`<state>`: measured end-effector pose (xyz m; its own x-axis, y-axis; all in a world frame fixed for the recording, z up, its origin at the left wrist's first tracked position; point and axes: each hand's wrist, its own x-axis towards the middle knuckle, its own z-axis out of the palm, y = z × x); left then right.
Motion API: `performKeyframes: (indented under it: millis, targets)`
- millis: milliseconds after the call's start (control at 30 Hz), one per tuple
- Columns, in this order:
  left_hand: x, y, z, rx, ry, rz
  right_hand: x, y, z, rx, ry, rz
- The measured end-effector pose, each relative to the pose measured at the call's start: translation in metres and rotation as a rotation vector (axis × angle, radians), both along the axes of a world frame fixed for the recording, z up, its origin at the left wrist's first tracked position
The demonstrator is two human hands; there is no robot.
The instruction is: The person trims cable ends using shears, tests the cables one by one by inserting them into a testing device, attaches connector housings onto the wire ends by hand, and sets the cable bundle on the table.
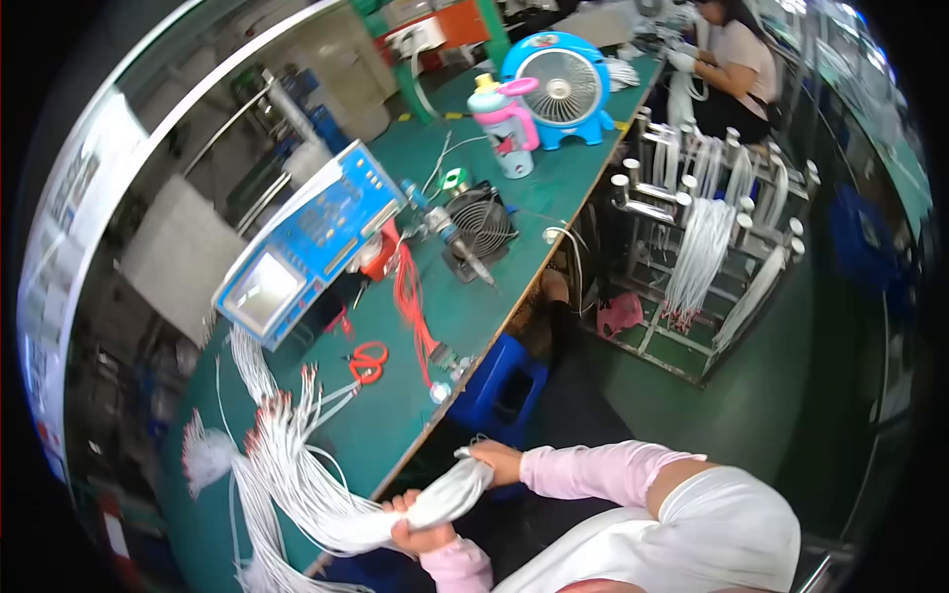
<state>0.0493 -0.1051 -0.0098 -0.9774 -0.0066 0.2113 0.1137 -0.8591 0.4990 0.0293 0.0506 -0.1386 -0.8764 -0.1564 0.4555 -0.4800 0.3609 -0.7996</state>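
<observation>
A thick bundle of white cables (331, 519) with reddish tips runs off the green bench toward me. My left hand (423, 529) is closed around it near the bench edge. At its folded end, my right hand (499, 463) is closed on the same bundle, close to my body. Between the two hands the cables look bunched and slightly bent. A second white cable bundle (259, 524) lies beside it on the bench. Red-handled scissors (368, 363) rest beyond the tips, near some red wires (410, 296).
A blue test instrument (311, 242), soldering iron (460, 247), small black fan (481, 219), pink-lidded bottle (506, 128) and blue fan (561, 89) stand on the bench (435, 158). A metal rack (682, 198) holds cables at right. A co-worker (732, 69) sits farther back.
</observation>
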Motion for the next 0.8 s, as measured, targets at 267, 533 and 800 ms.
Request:
performKeyframes:
  millis: [267, 533, 800]
  targets:
    - [-0.001, -0.002, -0.014, 0.038, -0.139, 0.075, 0.025, -0.016, -0.038, 0.352, -0.828, -0.327]
    - [-0.003, 0.006, -0.008, 0.079, -0.148, 0.093, 0.009, -0.046, -0.102, -0.039, -0.993, -0.195]
    - [-0.003, -0.004, -0.013, 0.026, -0.030, -0.003, -0.009, -0.046, -0.087, -0.001, -0.435, -0.602]
